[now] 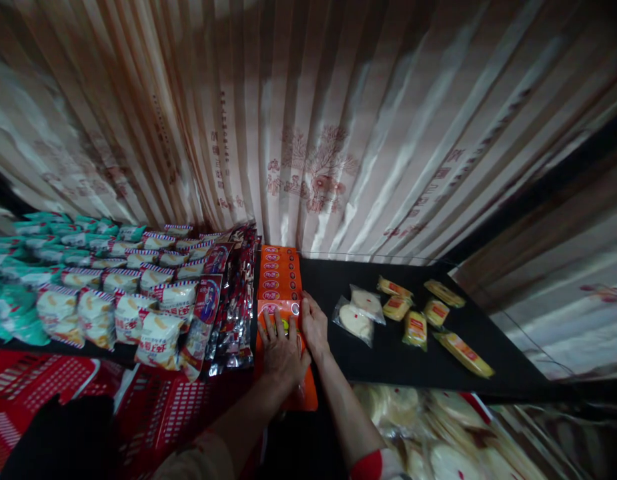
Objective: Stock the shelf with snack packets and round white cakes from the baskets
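Note:
Orange snack packets (279,275) with a repeated oval logo stand in an overlapping row on a black tabletop. The nearest orange packet (304,393) lies flatter, its lower end reaching past the table's front edge. My left hand (282,350) rests flat on this front packet, fingers spread, covering much of its face. Against the right side of the row lies my right hand (315,327), its fingers stretched along the packets' edge; its fingertips are partly hidden. Just left of the row stand dark red, shiny packets (238,300), packed tightly together.
White snack bags (158,340) and teal bags (23,307) fill the left side. Flat round white packs (357,321) and yellow packs (415,330) lie on the black table (368,367). Red baskets (163,413) stand below left; round packs (448,427) below right. A pleated curtain (313,100) hangs behind.

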`<state>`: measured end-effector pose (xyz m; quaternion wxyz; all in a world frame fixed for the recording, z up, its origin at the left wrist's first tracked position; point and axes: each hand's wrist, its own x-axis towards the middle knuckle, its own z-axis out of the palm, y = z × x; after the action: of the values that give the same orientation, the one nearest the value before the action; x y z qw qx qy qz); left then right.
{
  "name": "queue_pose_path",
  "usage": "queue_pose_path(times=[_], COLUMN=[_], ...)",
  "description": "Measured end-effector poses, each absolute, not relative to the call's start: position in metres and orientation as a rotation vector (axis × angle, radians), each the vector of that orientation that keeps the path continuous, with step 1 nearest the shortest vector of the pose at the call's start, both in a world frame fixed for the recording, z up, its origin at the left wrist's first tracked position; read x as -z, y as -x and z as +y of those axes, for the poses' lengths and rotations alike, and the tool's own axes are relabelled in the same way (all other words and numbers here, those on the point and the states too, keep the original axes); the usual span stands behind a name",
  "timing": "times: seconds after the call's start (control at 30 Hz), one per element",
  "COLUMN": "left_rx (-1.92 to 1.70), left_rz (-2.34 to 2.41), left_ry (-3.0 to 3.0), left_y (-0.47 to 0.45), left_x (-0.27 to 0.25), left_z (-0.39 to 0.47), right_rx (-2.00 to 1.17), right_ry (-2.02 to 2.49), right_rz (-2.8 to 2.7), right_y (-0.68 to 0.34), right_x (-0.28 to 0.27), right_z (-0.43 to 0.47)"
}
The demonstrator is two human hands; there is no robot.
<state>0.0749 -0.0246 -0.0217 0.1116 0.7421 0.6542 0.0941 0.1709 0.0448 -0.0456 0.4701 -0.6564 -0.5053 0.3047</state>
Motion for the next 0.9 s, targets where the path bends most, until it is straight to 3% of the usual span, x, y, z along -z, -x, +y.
queue_pose_path(times=[0.9], left_rx=[-0.327], left_rz=[1.878], left_ry=[-2.166], left_y=[-0.058], left_x=[0.017], left_z=[-0.018], right_rx=[-0.654], right_ry=[1.684], right_rz=[-1.259], right_y=[-0.168], right_x=[0.040], right_z=[0.075])
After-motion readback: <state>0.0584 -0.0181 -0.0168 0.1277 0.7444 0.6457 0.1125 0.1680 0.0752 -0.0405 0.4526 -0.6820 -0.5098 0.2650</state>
